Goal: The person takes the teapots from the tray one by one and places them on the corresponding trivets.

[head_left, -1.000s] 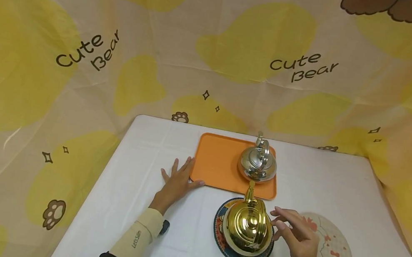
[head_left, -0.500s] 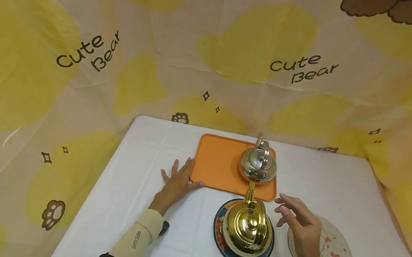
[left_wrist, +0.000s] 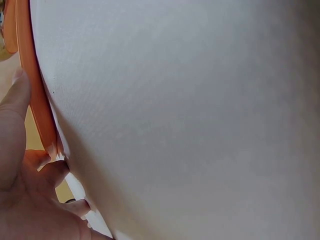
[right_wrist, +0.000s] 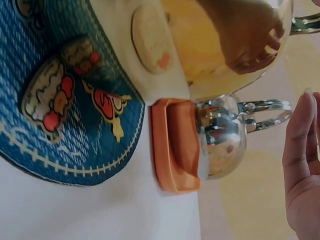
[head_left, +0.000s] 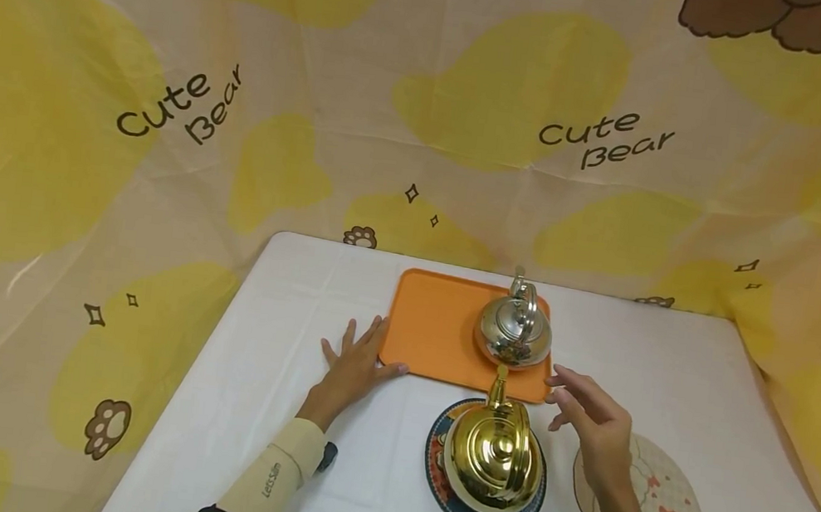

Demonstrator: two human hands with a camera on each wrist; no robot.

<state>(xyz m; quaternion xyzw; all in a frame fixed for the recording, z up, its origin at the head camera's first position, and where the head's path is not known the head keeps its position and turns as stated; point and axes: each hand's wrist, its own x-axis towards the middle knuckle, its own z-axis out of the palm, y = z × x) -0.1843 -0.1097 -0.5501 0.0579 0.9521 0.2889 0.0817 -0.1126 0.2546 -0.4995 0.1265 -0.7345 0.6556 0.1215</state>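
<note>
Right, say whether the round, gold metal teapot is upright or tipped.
Upright: the teapot sits base-down on the round blue patterned mat, lid facing up.

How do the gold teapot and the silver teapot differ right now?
The gold teapot stands on the round mat; the silver teapot stands on the orange tray. In the head view, the gold teapot looks larger and nearer, the silver teapot smaller and farther. Both are shiny and upright.
</note>
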